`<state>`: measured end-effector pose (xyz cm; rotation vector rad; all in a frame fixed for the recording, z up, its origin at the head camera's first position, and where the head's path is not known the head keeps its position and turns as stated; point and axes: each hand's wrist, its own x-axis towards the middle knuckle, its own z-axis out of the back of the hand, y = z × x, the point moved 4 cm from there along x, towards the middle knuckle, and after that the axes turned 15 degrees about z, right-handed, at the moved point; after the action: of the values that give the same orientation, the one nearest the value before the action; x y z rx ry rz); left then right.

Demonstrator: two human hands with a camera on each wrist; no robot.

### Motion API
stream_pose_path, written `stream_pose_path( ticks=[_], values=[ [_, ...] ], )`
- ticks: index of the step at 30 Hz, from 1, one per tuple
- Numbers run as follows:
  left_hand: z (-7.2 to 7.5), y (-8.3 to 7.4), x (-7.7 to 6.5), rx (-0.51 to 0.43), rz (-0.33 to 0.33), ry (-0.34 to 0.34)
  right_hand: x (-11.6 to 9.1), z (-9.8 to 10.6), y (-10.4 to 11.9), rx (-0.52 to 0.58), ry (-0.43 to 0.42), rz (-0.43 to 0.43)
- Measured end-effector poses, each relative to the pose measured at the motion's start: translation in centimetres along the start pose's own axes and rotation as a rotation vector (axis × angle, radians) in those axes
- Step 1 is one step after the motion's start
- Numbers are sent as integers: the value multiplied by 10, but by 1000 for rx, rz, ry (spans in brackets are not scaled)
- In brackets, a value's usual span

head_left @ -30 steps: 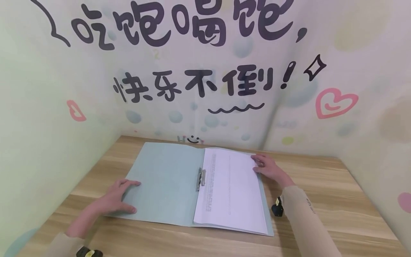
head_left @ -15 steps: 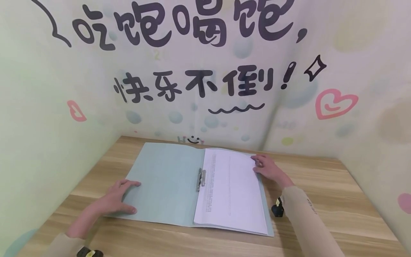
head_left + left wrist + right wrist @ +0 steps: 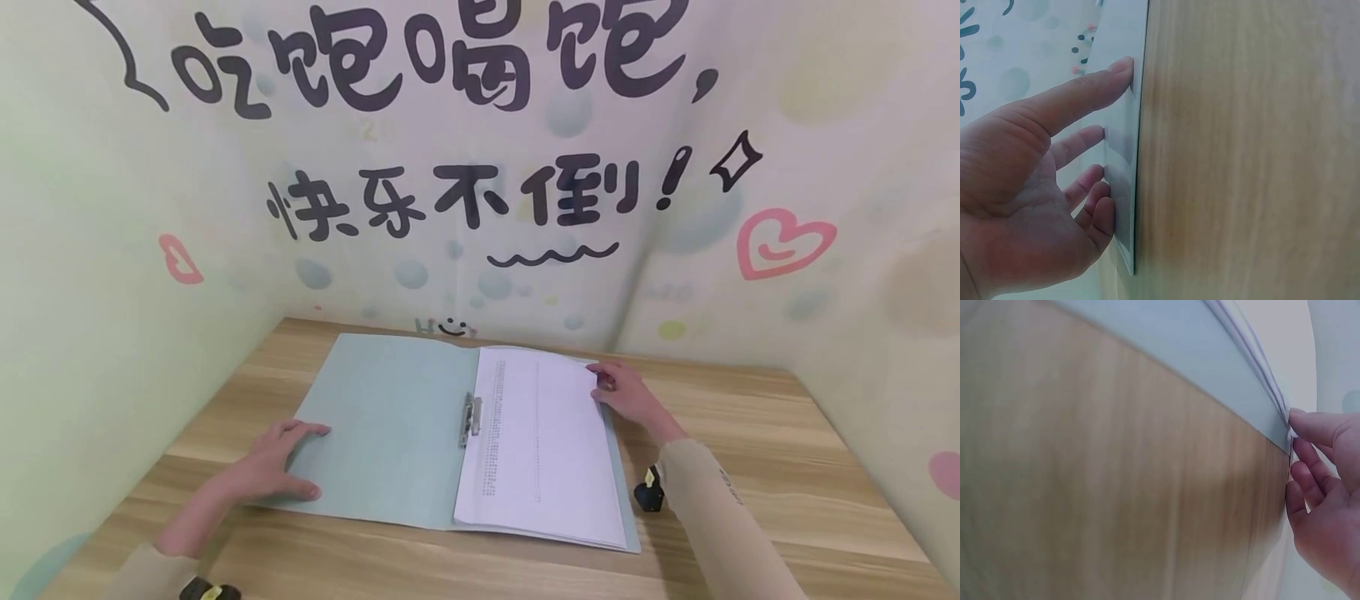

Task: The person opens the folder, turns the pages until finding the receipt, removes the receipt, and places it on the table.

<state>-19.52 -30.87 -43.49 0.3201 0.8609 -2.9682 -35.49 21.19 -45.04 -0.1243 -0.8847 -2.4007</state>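
Observation:
A pale blue folder (image 3: 386,425) lies spread flat on the wooden table in the head view. White printed sheets (image 3: 562,458) lie on its right half, beside a metal clip (image 3: 468,421) at the spine. My left hand (image 3: 273,462) rests on the lower left of the cover, thumb and fingers spread; the left wrist view shows its fingertips touching the folder (image 3: 1125,125). At the upper right corner of the sheets, my right hand (image 3: 630,396) pinches their edge between thumb and fingers. In the right wrist view the stack's edges (image 3: 1254,353) converge at the thumb tip.
The wooden table (image 3: 765,475) extends on both sides of the folder. Behind it stands a pale wall (image 3: 375,292) with black lettering and pink hearts. Black straps (image 3: 649,490) with yellow parts are at both wrists.
The upper right part of the top sheet bulges up slightly more near my right hand. My left hand and the folder stay put.

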Motion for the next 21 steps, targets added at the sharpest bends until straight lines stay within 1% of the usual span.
stream_pose_path(
  ticks=[4,10,14,17,21],
  values=[
    [-1,2,0,-4,4,0,1,0,1,-8,-6,0],
    [0,3,1,3,-3,-3,3,2,1,-4,-2,-32],
    [0,2,0,-3,-2,5,3,3,-1,30,-3,-57],
    [0,2,-1,-9,9,11,2,4,-4,76,-14,-69],
    [0,2,-1,-13,8,13,0,7,-5,130,-23,-55]
  ],
)
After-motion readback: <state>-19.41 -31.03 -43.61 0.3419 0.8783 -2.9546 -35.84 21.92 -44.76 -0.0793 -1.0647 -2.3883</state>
